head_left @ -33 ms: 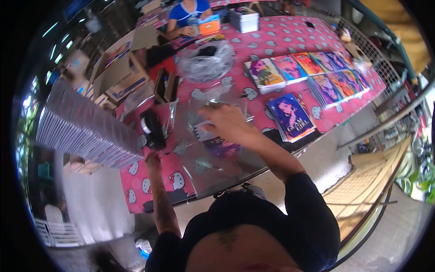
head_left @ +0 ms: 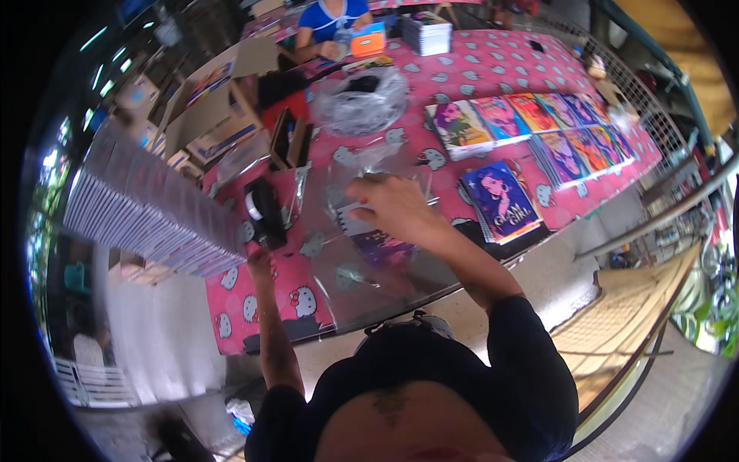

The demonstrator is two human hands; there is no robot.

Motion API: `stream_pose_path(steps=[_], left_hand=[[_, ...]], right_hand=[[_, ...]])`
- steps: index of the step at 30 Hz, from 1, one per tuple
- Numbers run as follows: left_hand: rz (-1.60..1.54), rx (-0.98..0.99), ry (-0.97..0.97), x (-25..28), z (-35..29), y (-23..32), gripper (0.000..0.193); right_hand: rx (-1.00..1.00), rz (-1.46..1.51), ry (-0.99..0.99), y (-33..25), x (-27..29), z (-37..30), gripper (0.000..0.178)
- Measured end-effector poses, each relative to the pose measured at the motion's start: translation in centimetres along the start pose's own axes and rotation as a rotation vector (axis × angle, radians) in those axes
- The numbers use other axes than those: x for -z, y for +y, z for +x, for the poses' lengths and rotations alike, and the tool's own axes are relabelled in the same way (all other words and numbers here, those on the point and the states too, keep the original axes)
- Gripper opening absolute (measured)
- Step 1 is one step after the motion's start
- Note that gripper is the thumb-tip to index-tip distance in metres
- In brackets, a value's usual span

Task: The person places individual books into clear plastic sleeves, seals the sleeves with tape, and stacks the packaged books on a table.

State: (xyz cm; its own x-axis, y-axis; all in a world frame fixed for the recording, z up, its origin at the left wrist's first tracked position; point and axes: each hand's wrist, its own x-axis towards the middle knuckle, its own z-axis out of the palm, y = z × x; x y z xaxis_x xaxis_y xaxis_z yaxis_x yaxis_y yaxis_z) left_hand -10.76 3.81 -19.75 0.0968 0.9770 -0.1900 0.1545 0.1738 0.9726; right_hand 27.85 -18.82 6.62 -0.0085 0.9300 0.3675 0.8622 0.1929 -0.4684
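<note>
My right hand (head_left: 394, 206) is over a spiral-bound notebook (head_left: 381, 248) with a dark purple cover, its thumb and forefinger apart. Clear plastic film (head_left: 346, 281) lies over and around that notebook, so part of its cover is dulled by glare. At the near end of a black tape dispenser (head_left: 265, 214), my left hand (head_left: 260, 266) has its fingers drawn together. What they pinch, if anything, is too small to tell. To the right of my right arm sits a short stack of notebooks (head_left: 502, 202) with a purple illustrated cover on top.
A tall stack of notebooks (head_left: 154, 208) rises at left. Rows of colourful notebooks (head_left: 531, 131) lie at right on the pink patterned tablecloth (head_left: 493, 69). Behind are a clear plastic bag (head_left: 360, 108), an opened carton (head_left: 208, 115), and a person in blue (head_left: 335, 19) holding an orange-and-blue item.
The whole view has shifted slightly, so the table's things sit a little farther right. Both hands keep nearly the same places, beside the dispenser and over the notebook.
</note>
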Motion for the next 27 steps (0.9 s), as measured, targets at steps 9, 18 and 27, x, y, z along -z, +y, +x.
stream_pose_path(steps=[9,18,27], left_hand=[[-0.094,-0.573,-0.622,-11.0,-9.7,19.8,0.025],[0.263,-1.156,-0.644,-17.2,-9.8,25.0,0.010],[0.379,-1.056,-0.656,-19.8,-10.4,26.1,0.012]], right_hand=[[0.104,-0.097,-0.081,-3.2,-0.2,1.3,0.042],[-0.024,-0.211,-0.180,-3.6,1.9,-0.1,0.060],[0.132,0.285,0.212,8.6,-1.8,-6.9,0.071]])
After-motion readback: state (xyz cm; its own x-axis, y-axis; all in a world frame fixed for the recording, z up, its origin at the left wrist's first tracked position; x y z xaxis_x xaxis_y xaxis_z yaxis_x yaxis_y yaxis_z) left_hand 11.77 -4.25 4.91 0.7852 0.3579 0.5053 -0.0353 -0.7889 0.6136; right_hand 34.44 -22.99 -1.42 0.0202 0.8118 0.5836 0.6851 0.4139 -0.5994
